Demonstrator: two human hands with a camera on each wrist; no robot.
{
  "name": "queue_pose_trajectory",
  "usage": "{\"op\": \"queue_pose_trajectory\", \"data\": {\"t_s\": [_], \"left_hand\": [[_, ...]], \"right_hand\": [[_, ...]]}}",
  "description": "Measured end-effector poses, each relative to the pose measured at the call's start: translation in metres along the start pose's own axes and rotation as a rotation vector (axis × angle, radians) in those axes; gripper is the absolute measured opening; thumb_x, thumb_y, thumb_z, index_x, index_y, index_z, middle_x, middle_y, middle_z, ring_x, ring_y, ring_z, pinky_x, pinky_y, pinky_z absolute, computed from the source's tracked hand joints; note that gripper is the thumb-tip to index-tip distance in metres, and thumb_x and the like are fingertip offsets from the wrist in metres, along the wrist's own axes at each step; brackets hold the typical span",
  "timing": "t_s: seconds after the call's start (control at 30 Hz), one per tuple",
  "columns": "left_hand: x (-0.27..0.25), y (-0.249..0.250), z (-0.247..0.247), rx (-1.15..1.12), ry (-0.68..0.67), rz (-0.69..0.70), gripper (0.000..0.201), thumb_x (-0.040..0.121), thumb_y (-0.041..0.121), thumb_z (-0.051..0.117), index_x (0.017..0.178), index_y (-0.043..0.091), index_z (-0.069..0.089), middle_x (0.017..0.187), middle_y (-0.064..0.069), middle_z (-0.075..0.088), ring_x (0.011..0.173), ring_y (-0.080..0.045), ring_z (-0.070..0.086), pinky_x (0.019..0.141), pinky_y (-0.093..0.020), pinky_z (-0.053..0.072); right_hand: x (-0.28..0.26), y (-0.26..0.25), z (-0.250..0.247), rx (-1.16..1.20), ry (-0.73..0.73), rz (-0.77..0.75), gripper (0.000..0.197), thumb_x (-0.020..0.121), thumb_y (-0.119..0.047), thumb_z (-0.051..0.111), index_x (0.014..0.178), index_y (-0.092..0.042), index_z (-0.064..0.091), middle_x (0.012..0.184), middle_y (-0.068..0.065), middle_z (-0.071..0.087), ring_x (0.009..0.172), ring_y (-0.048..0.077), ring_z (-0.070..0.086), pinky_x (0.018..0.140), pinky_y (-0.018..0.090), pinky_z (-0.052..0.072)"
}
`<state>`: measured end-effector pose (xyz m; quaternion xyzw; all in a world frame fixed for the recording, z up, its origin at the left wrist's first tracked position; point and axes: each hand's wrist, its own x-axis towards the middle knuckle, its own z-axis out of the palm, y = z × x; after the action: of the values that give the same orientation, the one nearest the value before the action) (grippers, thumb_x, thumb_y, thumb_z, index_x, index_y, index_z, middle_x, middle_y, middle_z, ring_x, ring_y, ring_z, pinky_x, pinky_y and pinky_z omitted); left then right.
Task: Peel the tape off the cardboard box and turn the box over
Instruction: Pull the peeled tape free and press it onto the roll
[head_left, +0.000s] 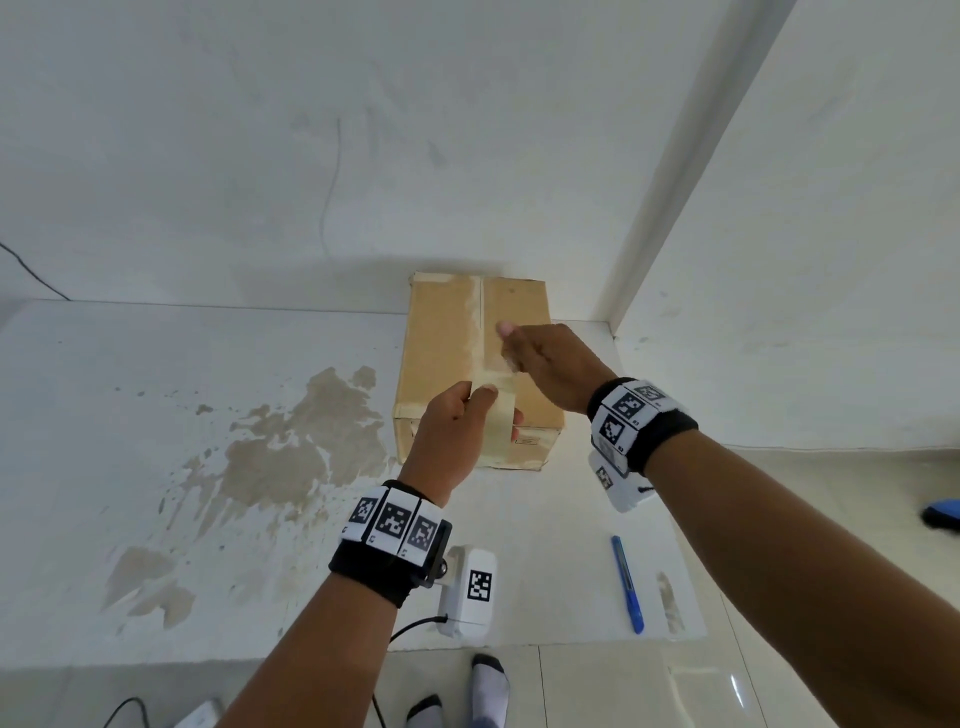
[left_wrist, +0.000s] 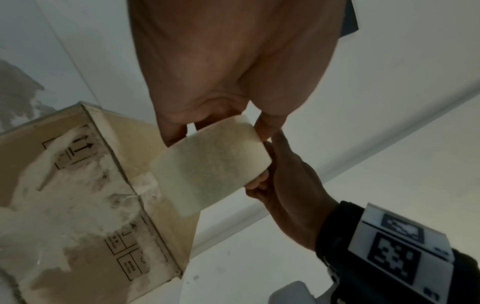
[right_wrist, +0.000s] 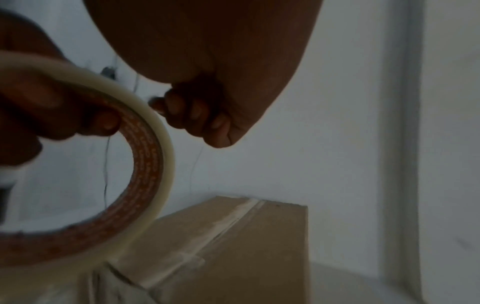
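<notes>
Gripping a roll of tape (head_left: 500, 415), the left hand (head_left: 457, 436) has its fingers curled through the roll's hole and holds it just above the near end of the cardboard box (head_left: 441, 353). At 1 o'clock from it the right hand (head_left: 550, 364) hovers over the box top, its fingers (right_wrist: 197, 115) curled; whether they pinch a tape end I cannot tell. The box stands on a white table (head_left: 156, 389), at the far side against the wall, its top seam (head_left: 480, 322) showing pale tape marks. At 5 o'clock from the box a blue pen-like tool (head_left: 626, 584) lies near the table edge. Brown stains (head_left: 291, 447) spread at 9 o'clock.
</notes>
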<state>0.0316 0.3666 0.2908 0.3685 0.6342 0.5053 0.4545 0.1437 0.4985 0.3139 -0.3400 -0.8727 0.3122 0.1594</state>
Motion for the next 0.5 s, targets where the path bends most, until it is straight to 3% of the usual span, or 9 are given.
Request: {"op": "queue_pose_trajectory", "data": {"t_s": [0.1, 0.17, 0.2, 0.27, 0.3, 0.33, 0.37, 0.4, 0.5], "left_hand": [[0.001, 0.002, 0.001, -0.039, 0.024, 0.018, 0.037, 0.096, 0.039, 0.047, 0.100, 0.007, 0.064, 0.081, -0.009, 0.075, 0.078, -0.032, 0.071, 0.079, -0.045, 0.057], [0.004, 0.004, 0.002, -0.010, 0.081, 0.057, 0.047, 0.093, 0.048, 0.049, 0.091, 0.001, 0.056, 0.068, -0.015, 0.057, 0.062, -0.030, 0.054, 0.069, -0.039, 0.050], [0.005, 0.005, 0.004, -0.010, 0.101, 0.086, 0.048, 0.093, 0.049, 0.048, 0.087, 0.002, 0.053, 0.068, -0.013, 0.052, 0.062, -0.028, 0.050, 0.067, -0.040, 0.047], [0.008, 0.007, 0.008, -0.026, 0.100, 0.121, 0.041, 0.092, 0.055, 0.042, 0.085, 0.017, 0.056, 0.081, -0.017, 0.060, 0.075, -0.031, 0.060, 0.077, -0.045, 0.051], [0.009, 0.009, 0.011, -0.056, 0.079, 0.122, 0.035, 0.091, 0.059, 0.039, 0.082, 0.031, 0.059, 0.088, -0.019, 0.063, 0.085, -0.032, 0.062, 0.086, -0.045, 0.052], [0.010, 0.010, 0.014, -0.091, 0.054, 0.102, 0.033, 0.091, 0.062, 0.037, 0.074, 0.046, 0.060, 0.088, -0.016, 0.064, 0.088, -0.030, 0.062, 0.092, -0.044, 0.050], [0.009, 0.011, 0.017, -0.131, 0.031, 0.077, 0.036, 0.090, 0.063, 0.036, 0.067, 0.051, 0.061, 0.085, -0.011, 0.063, 0.088, -0.026, 0.061, 0.094, -0.043, 0.048], [0.010, 0.011, 0.018, -0.149, 0.012, 0.048, 0.039, 0.090, 0.064, 0.036, 0.066, 0.050, 0.063, 0.085, -0.006, 0.063, 0.088, -0.022, 0.061, 0.094, -0.043, 0.049], [0.012, 0.009, 0.024, -0.143, -0.048, 0.043, 0.049, 0.086, 0.068, 0.037, 0.078, 0.027, 0.063, 0.076, -0.004, 0.055, 0.078, -0.019, 0.055, 0.094, -0.048, 0.049]], "right_hand": [[-0.009, 0.009, 0.006, 0.178, 0.155, 0.106, 0.060, 0.107, -0.051, 0.019, 0.065, -0.015, 0.041, 0.058, -0.007, 0.040, 0.055, 0.015, 0.035, 0.063, 0.029, 0.034], [-0.022, 0.014, 0.016, 0.225, 0.247, 0.134, 0.057, 0.105, -0.053, 0.023, 0.068, -0.015, 0.041, 0.062, -0.003, 0.040, 0.058, 0.016, 0.036, 0.062, 0.028, 0.035], [-0.030, 0.016, 0.022, 0.250, 0.287, 0.128, 0.054, 0.103, -0.057, 0.029, 0.072, -0.015, 0.043, 0.066, -0.002, 0.044, 0.060, 0.014, 0.039, 0.062, 0.025, 0.037], [-0.046, 0.018, 0.037, 0.317, 0.341, 0.105, 0.044, 0.094, -0.060, 0.047, 0.086, -0.017, 0.049, 0.078, -0.005, 0.053, 0.064, 0.009, 0.047, 0.062, 0.017, 0.042], [-0.053, 0.020, 0.045, 0.349, 0.353, 0.112, 0.039, 0.090, -0.058, 0.057, 0.096, -0.020, 0.051, 0.088, -0.008, 0.057, 0.069, 0.008, 0.051, 0.062, 0.016, 0.045], [-0.058, 0.021, 0.052, 0.371, 0.360, 0.132, 0.040, 0.085, -0.053, 0.068, 0.106, -0.024, 0.050, 0.099, -0.010, 0.058, 0.075, 0.007, 0.056, 0.062, 0.017, 0.047], [-0.062, 0.023, 0.058, 0.383, 0.369, 0.153, 0.047, 0.081, -0.048, 0.075, 0.114, -0.027, 0.049, 0.108, -0.012, 0.056, 0.081, 0.008, 0.058, 0.062, 0.018, 0.049], [-0.065, 0.024, 0.061, 0.390, 0.381, 0.173, 0.055, 0.078, -0.045, 0.080, 0.119, -0.029, 0.047, 0.115, -0.014, 0.054, 0.086, 0.008, 0.060, 0.062, 0.019, 0.051], [-0.069, 0.027, 0.060, 0.462, 0.405, 0.222, 0.059, 0.079, -0.041, 0.082, 0.126, -0.032, 0.048, 0.124, -0.018, 0.054, 0.093, 0.007, 0.064, 0.069, 0.021, 0.055]]}}
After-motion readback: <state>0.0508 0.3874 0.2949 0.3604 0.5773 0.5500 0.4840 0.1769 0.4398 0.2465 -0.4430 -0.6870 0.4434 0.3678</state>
